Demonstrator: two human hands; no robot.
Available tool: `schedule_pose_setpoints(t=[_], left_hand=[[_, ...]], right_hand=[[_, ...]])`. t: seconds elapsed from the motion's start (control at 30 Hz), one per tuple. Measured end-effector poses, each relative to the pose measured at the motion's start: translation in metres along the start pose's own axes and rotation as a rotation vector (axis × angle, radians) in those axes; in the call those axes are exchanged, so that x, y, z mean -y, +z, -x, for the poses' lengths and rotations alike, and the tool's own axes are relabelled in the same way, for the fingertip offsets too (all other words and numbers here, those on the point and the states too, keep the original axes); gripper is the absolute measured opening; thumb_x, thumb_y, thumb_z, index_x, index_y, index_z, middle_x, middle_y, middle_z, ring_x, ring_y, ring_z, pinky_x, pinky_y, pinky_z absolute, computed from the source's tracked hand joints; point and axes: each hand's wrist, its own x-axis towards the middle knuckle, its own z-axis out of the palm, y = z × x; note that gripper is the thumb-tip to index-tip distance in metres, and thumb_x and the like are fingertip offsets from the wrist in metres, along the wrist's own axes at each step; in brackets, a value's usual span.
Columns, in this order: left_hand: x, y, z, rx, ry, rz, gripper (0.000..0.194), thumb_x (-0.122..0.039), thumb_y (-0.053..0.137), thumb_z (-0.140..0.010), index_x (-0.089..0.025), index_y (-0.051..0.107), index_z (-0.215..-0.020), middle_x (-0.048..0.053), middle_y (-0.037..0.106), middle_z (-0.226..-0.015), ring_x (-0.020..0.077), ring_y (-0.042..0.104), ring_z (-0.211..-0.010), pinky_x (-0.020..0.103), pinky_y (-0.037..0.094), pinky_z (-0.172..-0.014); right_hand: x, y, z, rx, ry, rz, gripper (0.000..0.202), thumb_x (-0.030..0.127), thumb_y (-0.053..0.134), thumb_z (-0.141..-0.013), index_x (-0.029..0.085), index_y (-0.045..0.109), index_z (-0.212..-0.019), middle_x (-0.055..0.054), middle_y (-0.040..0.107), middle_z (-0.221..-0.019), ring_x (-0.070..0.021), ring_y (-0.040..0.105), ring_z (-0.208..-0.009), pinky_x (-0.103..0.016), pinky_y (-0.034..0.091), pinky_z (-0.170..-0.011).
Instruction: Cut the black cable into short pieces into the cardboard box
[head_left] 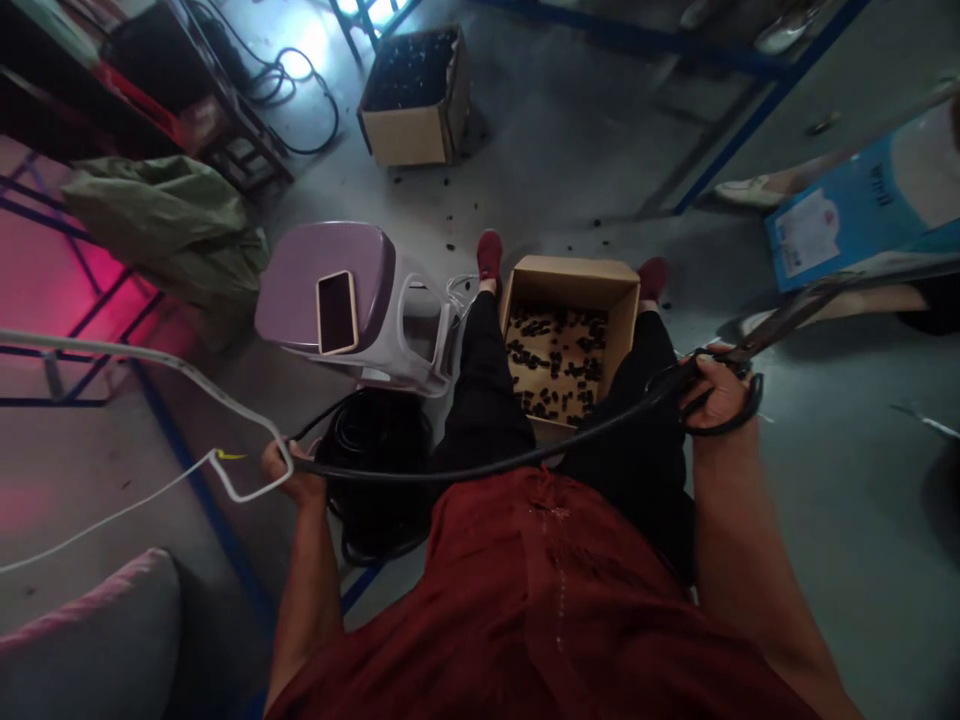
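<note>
My left hand [300,478] is closed around a long black rubber tube [450,474] at the left. The tube sags across my lap toward my right hand [721,392]. That hand is wrapped round the black handles of large scissors [769,335], whose dark blades point up and to the right. The tube's right end meets the fingers there; whether they also grip it, I cannot tell. A bent white rod or cord [247,497] crosses in front of my left hand. Between my legs, an open cardboard box [575,268] holds many short black pieces [559,365].
At left, a phone [337,312] lies on a purple-topped stool [300,260], near a coil of black tubing [382,470]. Another box [409,140] full of black pieces stands ahead. A person's legs [862,305] and a blue carton [840,225] are at right.
</note>
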Motion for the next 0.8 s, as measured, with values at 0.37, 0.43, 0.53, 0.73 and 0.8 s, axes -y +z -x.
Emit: schedule_pose_setpoints(t=[0.37, 0.43, 0.53, 0.73, 0.8], left_hand=[[0.024, 0.015, 0.029, 0.498, 0.175, -0.391, 0.019, -0.016, 0.045, -0.080, -0.013, 0.060, -0.092, 0.012, 0.062, -0.101, 0.0246, 0.052, -0.103, 0.037, 0.036, -0.092], [0.015, 0.017, 0.034, 0.750, 0.245, -0.474, 0.018, -0.015, 0.048, -0.077, -0.014, 0.063, -0.087, 0.012, 0.063, -0.097, 0.0254, 0.053, -0.103, 0.035, 0.036, -0.090], [-0.013, 0.027, 0.054, 1.056, 0.360, -0.505, 0.019, -0.013, 0.048, -0.077, -0.015, 0.065, -0.084, 0.012, 0.065, -0.095, 0.0244, 0.055, -0.101, 0.032, 0.037, -0.086], [-0.078, 0.035, 0.087, 1.263, 0.438, -0.351, 0.022, -0.012, 0.047, -0.079, -0.018, 0.063, -0.093, 0.007, 0.067, -0.096, 0.0166, 0.060, -0.092, 0.024, 0.039, -0.077], [-0.102, 0.029, 0.086, 1.286, 0.501, -0.313, 0.024, -0.011, 0.048, -0.078, -0.018, 0.062, -0.096, 0.007, 0.067, -0.099, 0.0177, 0.060, -0.095, 0.025, 0.040, -0.079]], right_hand=[[-0.003, -0.039, -0.028, -0.048, -0.028, -0.035, 0.026, 0.006, 0.050, -0.061, 0.019, 0.055, -0.082, 0.001, 0.058, -0.057, -0.0127, 0.055, -0.050, -0.020, 0.039, -0.042], [-0.006, -0.035, -0.024, -0.054, -0.016, -0.033, 0.025, 0.005, 0.050, -0.061, 0.019, 0.056, -0.081, 0.001, 0.059, -0.057, -0.0120, 0.055, -0.049, -0.020, 0.040, -0.044], [-0.009, -0.026, -0.015, -0.055, 0.021, -0.007, 0.024, 0.007, 0.052, -0.062, 0.019, 0.056, -0.082, 0.000, 0.060, -0.058, -0.0115, 0.054, -0.047, -0.021, 0.040, -0.045], [-0.011, -0.028, -0.013, -0.024, -0.017, 0.032, 0.024, 0.008, 0.051, -0.063, 0.020, 0.055, -0.083, 0.001, 0.060, -0.059, -0.0115, 0.054, -0.050, -0.021, 0.040, -0.045], [-0.012, -0.035, -0.019, 0.023, -0.038, 0.072, 0.022, 0.008, 0.048, -0.068, 0.022, 0.054, -0.083, 0.002, 0.059, -0.061, -0.0103, 0.054, -0.050, -0.020, 0.039, -0.045]])
